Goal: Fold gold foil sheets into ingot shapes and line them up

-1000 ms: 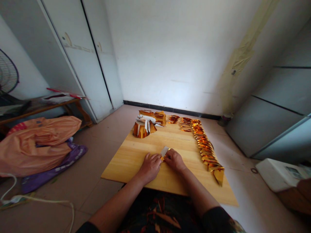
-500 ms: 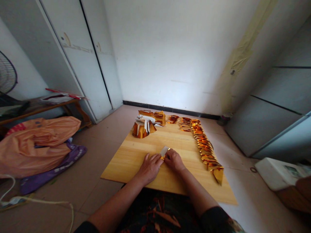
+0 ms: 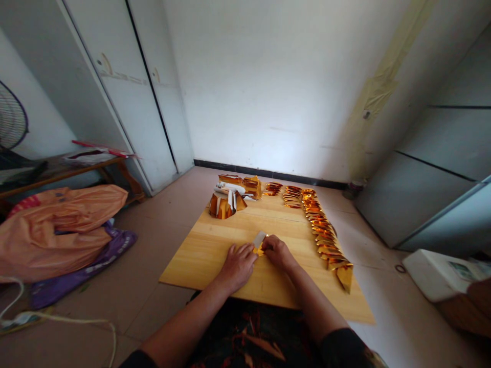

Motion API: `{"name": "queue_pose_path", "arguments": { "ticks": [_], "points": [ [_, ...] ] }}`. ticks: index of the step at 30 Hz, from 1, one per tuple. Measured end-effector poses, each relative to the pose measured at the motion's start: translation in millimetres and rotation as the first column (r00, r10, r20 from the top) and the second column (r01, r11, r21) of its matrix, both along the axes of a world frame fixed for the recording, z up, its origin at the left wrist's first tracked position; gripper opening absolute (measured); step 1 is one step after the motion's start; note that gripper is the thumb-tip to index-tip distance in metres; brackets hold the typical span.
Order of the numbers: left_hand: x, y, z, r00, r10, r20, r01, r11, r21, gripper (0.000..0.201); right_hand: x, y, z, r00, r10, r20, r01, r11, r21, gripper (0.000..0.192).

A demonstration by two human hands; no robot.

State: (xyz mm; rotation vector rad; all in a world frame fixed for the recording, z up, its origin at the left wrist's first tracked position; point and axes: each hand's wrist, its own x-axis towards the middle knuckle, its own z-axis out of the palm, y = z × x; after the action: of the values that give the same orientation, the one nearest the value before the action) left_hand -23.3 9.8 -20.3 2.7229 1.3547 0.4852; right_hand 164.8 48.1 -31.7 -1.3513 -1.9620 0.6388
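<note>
At the near middle of the wooden board (image 3: 215, 245), the left hand (image 3: 237, 265) and right hand (image 3: 279, 252) pinched one gold foil paper (image 3: 259, 243) between their fingertips. Since half a second earlier the right hand had shifted slightly rightward, exposing more gold, suggesting a fold under way. Folded gold pieces (image 3: 322, 230) lined the board's right edge.

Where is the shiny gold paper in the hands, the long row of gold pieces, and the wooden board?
gold paper (image 3: 260, 241), head view, on its pale flap.
row of gold pieces (image 3: 324, 232), head view, mid-row.
wooden board (image 3: 203, 250), head view, bare left part.
</note>
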Motion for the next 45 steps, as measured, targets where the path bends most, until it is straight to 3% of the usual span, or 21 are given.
{"name": "queue_pose_path", "arguments": {
  "ticks": [6, 10, 14, 18, 24, 29, 34, 39, 45],
  "points": [
    [6.3, 0.3, 2.9, 0.998, 0.039, 0.056, -0.04, 0.999, 0.013, 0.017, -3.9, -2.0, -1.1, 0.998, -0.037, 0.052, 0.037, 0.999, 0.005, 0.015],
    [15.0, 4.4, 4.7, 0.99, 0.108, 0.091, -0.11, 0.994, 0.015, 0.008, -3.8, -3.8, 3.1, 0.985, -0.047, 0.166, 0.041, 0.998, 0.041, 0.02],
    [18.9, 12.4, 3.6, 0.985, 0.132, 0.115, -0.137, 0.99, 0.036, 0.007, -3.7, -15.5, 15.8, 0.908, -0.113, 0.404, 0.051, 0.985, 0.162, 0.015],
    [16.6, 20.0, 1.8, 0.973, 0.172, 0.155, -0.184, 0.981, 0.063, 0.013, -9.0, -31.4, 24.7, 0.84, -0.126, 0.528, 0.045, 0.986, 0.163, 0.012],
    [9.7, 25.9, 8.0, 0.969, 0.219, 0.114, -0.23, 0.969, 0.092, 0.016, -17.4, -40.4, 17.8, 0.868, 0.004, 0.497, -0.093, 0.984, 0.154, 0.011],
    [8.4, 26.6, 10.4, 0.99, 0.141, -0.002, -0.141, 0.99, 0.025, 0.017, -4.5, -39.6, 13.0, 0.919, 0.111, 0.379, -0.197, 0.961, 0.195, 0.008],
    [10.6, 23.5, 7.7, 0.992, 0.116, -0.048, -0.116, 0.993, 0.007, 0.021, 6.0, -42.4, 14.3, 0.877, 0.073, 0.474, -0.196, 0.956, 0.217, 0.007],
    [12.1, 13.2, 15.7, 0.988, 0.142, -0.055, -0.139, 0.989, 0.059, 0.016, 0.9, -46.8, 15.9, 0.827, 0.028, 0.561, -0.191, 0.954, 0.233, 0.015],
    [10.5, 10.5, 24.2, 0.991, 0.124, -0.056, -0.124, 0.992, -0.003, 0.014, 2.7, -41.2, 23.0, 0.822, 0.077, 0.564, -0.208, 0.963, 0.173, 0.013]
  ]
}}
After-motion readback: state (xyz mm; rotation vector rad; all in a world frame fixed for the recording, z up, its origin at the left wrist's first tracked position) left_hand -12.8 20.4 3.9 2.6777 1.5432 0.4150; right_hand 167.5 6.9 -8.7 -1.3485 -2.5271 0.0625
